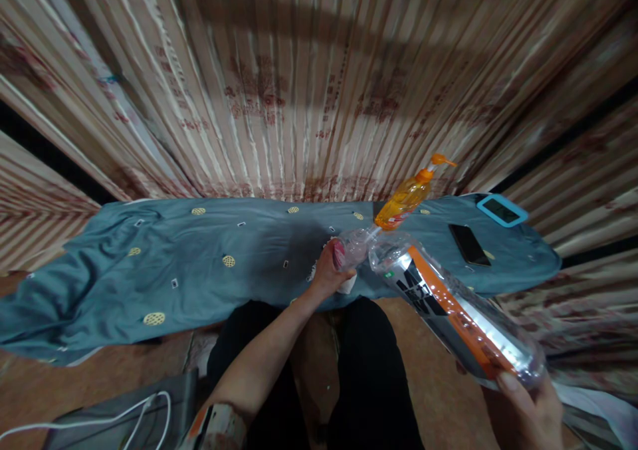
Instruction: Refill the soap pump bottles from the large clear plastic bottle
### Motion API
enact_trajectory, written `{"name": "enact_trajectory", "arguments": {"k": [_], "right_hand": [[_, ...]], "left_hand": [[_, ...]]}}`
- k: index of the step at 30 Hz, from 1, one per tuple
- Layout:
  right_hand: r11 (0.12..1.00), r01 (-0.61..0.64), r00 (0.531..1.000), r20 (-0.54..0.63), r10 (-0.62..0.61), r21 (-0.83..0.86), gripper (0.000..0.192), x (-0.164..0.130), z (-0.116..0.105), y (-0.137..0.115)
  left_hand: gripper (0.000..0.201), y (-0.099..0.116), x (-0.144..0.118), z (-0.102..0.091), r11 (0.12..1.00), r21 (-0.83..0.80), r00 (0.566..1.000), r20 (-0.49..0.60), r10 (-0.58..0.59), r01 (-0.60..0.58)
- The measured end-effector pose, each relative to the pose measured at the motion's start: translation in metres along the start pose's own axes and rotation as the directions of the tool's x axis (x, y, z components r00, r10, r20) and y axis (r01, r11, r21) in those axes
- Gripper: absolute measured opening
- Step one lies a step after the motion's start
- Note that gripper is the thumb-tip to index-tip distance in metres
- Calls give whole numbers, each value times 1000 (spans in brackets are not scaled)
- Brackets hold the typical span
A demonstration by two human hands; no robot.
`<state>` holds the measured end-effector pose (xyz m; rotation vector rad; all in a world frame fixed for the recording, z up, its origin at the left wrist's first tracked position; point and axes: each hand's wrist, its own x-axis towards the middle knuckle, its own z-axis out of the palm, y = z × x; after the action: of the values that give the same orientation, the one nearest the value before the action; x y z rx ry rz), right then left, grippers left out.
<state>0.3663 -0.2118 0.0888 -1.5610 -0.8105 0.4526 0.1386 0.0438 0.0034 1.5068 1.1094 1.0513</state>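
While tilted toward 10 o'clock, large bottle point(453, 310) grasped at base by right hand point(528, 410); small bottle point(351, 250) clenched in left hand point(329, 274), mouths touching

A cloth point(174, 264) lies spread across the low surface, a curtain point(299, 84) hanging behind its far edge. Near the cloth's right end, a pump bottle point(406, 197) sits by the far edge. Right of it lies a phone point(468, 244), and a framed device point(501, 210) sits at the far right corner. A cable point(100, 418) trails on the floor before the cloth's near edge, at the left.
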Motion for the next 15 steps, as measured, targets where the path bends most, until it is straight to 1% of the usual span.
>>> {"name": "enact_trajectory", "arguments": {"k": [5,9,12,15], "right_hand": [[1000,-20,999,-51,19,-16,77,-1,2,-3],[999,1,1000,-29,-2,-38,79,-1,1,-4],[999,12,999,-44,-14,-51,80,1,-2,0],[999,8,998,-56,-10,-32,83,5,-5,9]], "left_hand": [[94,1,0,1,1000,-13,1000,-3,-10,10],[91,3,-1,0,999,-33,1000,-3,0,0],[90,5,-2,0,999,-42,1000,7,13,-13],[92,6,-2,-1,999,-36,1000,15,2,-1]]}}
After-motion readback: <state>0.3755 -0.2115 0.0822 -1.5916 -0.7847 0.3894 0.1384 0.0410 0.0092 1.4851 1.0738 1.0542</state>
